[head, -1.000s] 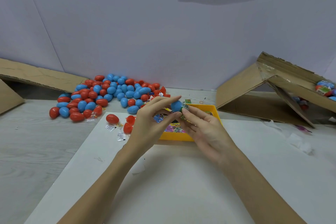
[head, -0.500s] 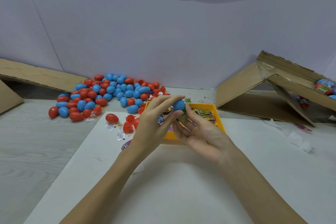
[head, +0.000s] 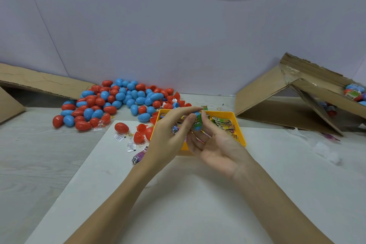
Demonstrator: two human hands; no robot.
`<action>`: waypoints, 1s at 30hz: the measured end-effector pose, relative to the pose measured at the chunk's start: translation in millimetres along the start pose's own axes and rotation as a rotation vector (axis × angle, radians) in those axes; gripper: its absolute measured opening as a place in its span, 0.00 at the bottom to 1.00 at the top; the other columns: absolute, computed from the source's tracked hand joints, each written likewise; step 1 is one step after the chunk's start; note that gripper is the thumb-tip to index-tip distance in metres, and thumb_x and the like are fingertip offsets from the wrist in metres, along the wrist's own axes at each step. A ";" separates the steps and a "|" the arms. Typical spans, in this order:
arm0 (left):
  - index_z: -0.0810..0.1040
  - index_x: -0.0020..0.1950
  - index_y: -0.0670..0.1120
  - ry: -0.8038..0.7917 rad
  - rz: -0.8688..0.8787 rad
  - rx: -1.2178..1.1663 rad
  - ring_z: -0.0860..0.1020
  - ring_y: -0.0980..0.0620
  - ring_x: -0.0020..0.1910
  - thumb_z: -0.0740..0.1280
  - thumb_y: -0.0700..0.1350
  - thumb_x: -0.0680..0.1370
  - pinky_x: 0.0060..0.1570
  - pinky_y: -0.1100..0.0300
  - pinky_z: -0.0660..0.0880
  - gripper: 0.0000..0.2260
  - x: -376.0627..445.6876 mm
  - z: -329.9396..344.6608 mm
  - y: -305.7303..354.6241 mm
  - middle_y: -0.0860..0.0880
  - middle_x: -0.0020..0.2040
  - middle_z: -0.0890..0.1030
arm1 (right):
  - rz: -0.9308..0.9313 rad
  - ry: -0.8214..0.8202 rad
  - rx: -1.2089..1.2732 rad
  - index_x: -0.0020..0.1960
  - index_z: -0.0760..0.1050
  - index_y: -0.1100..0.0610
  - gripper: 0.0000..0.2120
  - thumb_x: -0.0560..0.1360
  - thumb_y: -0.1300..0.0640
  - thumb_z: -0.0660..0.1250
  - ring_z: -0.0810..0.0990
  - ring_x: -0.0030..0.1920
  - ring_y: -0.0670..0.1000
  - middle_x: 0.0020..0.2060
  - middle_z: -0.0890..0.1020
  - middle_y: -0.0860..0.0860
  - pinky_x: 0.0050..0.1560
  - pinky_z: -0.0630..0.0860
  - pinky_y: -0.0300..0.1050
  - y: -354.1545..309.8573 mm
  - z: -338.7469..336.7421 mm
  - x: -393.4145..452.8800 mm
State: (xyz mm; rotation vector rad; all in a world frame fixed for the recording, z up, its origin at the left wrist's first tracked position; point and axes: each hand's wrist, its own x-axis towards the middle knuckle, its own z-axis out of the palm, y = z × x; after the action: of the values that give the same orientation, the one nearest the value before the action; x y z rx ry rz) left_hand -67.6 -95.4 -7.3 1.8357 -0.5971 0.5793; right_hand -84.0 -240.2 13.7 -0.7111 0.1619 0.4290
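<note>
A blue plastic egg [head: 197, 121] with a green printed sticker on it sits between both hands, just above the yellow tray [head: 240, 123]. My left hand [head: 168, 134] pinches the egg from the left with thumb and fingertips. My right hand [head: 215, 144], palm turned up, holds the egg from the right with its thumb against the sticker. A thin striped strip lies across my right fingers. The tray holds several printed stickers [head: 223, 124].
A pile of red and blue eggs [head: 111, 103] lies at the back left. Loose red eggs [head: 121, 127], small packets [head: 119, 137] and a purple wrapper [head: 138, 158] lie left of the tray. Cardboard boxes stand at far left [head: 39, 83] and right [head: 297, 97]. A white sheet [head: 178, 204] covers the table.
Both hands drew slightly nearer with the egg. The green sticker now wraps the egg's side, and my right hand has turned more palm-up.
</note>
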 end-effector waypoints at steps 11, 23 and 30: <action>0.78 0.69 0.50 -0.108 -0.184 -0.137 0.80 0.56 0.63 0.67 0.43 0.83 0.57 0.66 0.77 0.15 5.7 -14.0 -1.9 0.55 0.63 0.82 | -0.366 0.040 -0.344 0.61 0.80 0.61 0.12 0.78 0.65 0.71 0.87 0.52 0.54 0.52 0.87 0.59 0.48 0.83 0.39 -0.6 -12.3 7.0; 0.82 0.64 0.46 -0.054 -0.182 -0.141 0.83 0.53 0.58 0.76 0.41 0.75 0.55 0.58 0.82 0.17 3.6 -12.1 -7.1 0.51 0.58 0.84 | -0.481 0.088 -0.601 0.57 0.81 0.57 0.08 0.79 0.56 0.71 0.88 0.50 0.52 0.48 0.88 0.53 0.49 0.83 0.40 2.4 -16.2 10.3; 0.85 0.61 0.49 -0.088 -0.179 -0.029 0.82 0.55 0.57 0.74 0.47 0.77 0.53 0.59 0.82 0.12 5.4 -21.0 -15.2 0.56 0.55 0.84 | -0.477 0.173 -0.798 0.57 0.82 0.60 0.09 0.78 0.59 0.73 0.88 0.45 0.52 0.45 0.88 0.54 0.48 0.84 0.40 -4.4 -21.5 6.9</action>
State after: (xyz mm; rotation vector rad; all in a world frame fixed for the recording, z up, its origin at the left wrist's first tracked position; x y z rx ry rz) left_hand -55.9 -71.6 -7.9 1.8714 -0.4905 0.3703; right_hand -75.9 -255.2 -1.8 -1.5317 -0.0297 -0.0505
